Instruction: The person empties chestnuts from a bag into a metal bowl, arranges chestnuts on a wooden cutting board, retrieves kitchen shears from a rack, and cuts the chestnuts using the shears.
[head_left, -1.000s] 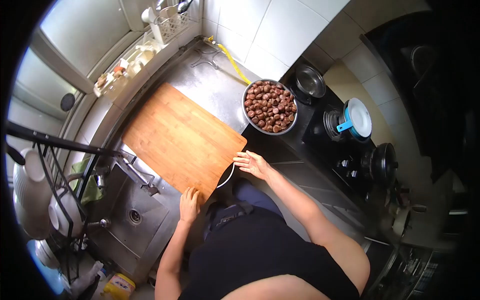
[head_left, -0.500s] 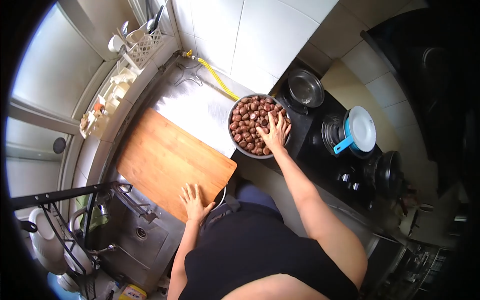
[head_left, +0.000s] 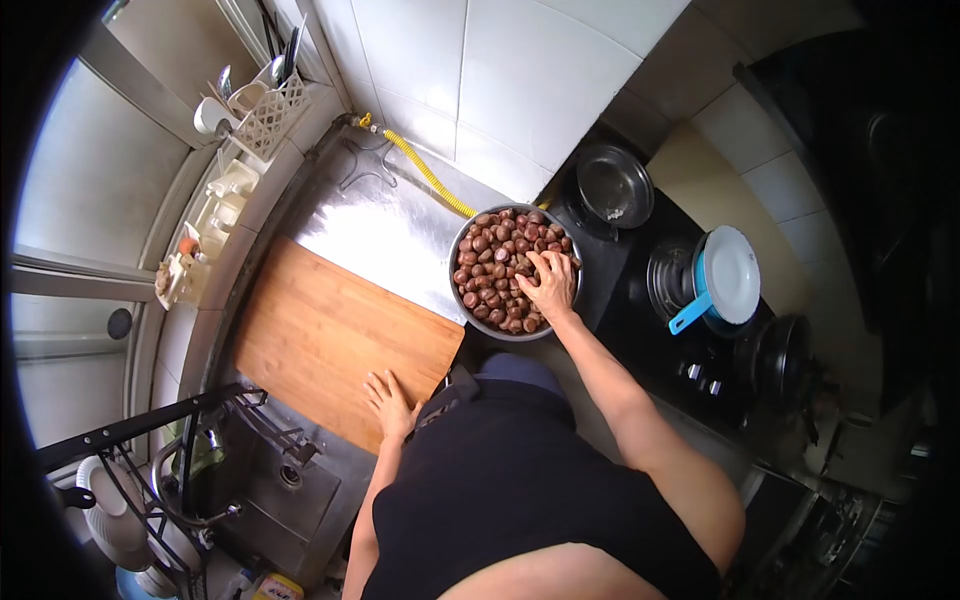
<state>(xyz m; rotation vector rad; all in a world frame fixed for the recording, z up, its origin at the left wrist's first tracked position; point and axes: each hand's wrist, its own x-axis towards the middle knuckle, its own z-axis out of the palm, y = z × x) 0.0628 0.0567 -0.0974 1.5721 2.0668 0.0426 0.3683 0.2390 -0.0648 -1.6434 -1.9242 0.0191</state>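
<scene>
A round grey bowl [head_left: 461, 293] full of shiny brown chestnuts [head_left: 492, 262] stands at the counter's corner beside the stove. My right hand [head_left: 550, 284] is in the right side of the heap, its fingers curled down on the chestnuts; whether one is gripped is hidden under the fingers. A wooden cutting board [head_left: 335, 335] lies to the left of the bowl, across the steel counter and partly over the sink's edge. My left hand [head_left: 392, 404] rests flat on the board's near edge, with its fingers spread and nothing in it.
On the black stove [head_left: 640, 300] sit a dark pan [head_left: 614, 187] and a white pan with a blue handle [head_left: 731, 275]. A yellow hose [head_left: 425, 172] runs behind the bowl. At the lower left are the sink [head_left: 290, 505] and a black dish rack [head_left: 130, 432].
My right hand has gone from beside the board's corner to the bowl, and its fingers have curled in. My left hand has flattened on the board. The camera view has shifted.
</scene>
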